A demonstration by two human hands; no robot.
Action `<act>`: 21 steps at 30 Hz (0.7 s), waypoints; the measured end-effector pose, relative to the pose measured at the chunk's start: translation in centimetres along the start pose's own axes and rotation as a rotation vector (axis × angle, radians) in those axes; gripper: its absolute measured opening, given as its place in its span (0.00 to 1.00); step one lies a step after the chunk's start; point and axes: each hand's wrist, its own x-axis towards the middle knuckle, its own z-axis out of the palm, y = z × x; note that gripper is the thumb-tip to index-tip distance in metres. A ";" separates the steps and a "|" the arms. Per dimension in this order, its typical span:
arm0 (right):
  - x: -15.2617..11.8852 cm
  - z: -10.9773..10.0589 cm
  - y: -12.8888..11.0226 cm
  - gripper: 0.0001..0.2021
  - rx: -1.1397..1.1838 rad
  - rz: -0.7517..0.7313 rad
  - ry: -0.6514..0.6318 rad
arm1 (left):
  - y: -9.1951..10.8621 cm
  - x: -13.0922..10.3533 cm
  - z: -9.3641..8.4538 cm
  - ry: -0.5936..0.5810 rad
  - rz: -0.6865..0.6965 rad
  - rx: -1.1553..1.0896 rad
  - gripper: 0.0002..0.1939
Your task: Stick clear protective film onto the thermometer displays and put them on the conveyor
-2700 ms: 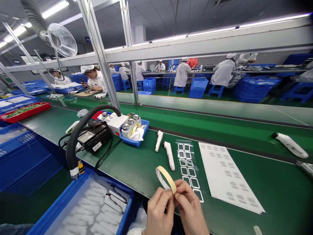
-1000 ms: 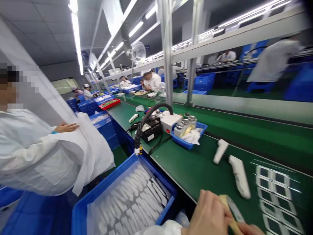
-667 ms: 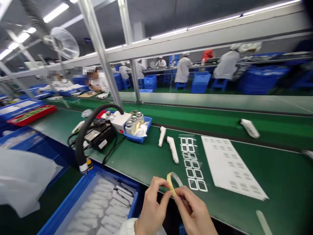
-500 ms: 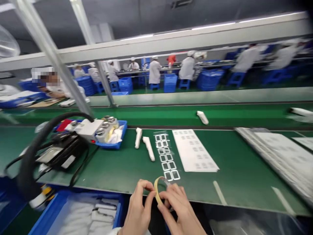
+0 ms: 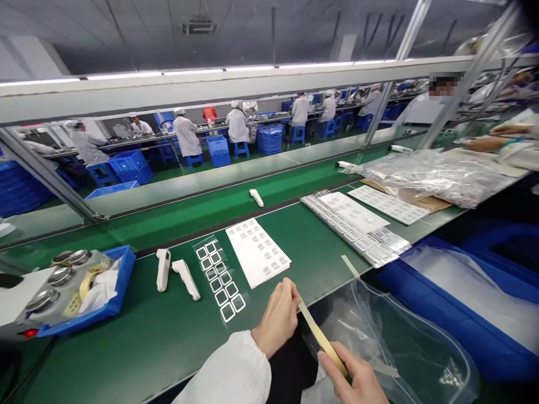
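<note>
My left hand [image 5: 278,315] pinches the end of a pale strip of masking tape [image 5: 312,324], close to the bench's front edge. The strip runs taut down to the tape roll, seen edge-on, which my right hand [image 5: 356,375] grips between thumb and fingers. Beyond my left hand lies a stack of white printed sheets [image 5: 257,252]. To its left is a clear sheet of white-framed square stickers [image 5: 219,280], then two white handheld devices, one upright-looking [image 5: 163,270] and one slanted [image 5: 186,279].
A clear plastic bag [image 5: 421,342] hangs at the front edge, by a tape piece [image 5: 350,266]. Blue bins [image 5: 467,303] stand right. A blue tray [image 5: 126,280] with metal-lidded bottles sits left. Another device [image 5: 256,197] lies on the green conveyor [image 5: 202,210]. Co-workers sit beyond.
The view has swung to the right. My hands have moved apart, and a strip of tape now stretches between them; before, both were at the roll.
</note>
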 end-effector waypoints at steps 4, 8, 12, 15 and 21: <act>0.8 -0.1 -0.3 0.21 0.049 -0.011 -0.026 | -1.1 2.0 0.6 0.005 -0.020 0.054 0.07; 1.6 -0.2 -2.0 0.19 0.088 -0.018 -0.045 | -1.7 2.7 0.4 0.021 -0.036 0.106 0.07; 2.1 -0.1 -2.2 0.20 0.056 -0.022 -0.035 | -2.4 3.2 0.6 0.026 -0.038 0.159 0.07; 2.6 0.2 -1.6 0.21 0.044 -0.005 0.003 | -2.6 3.4 1.0 0.032 -0.024 0.198 0.08; 2.9 0.0 -0.5 0.22 0.023 0.027 -0.040 | -2.5 3.8 1.6 0.071 -0.036 0.255 0.10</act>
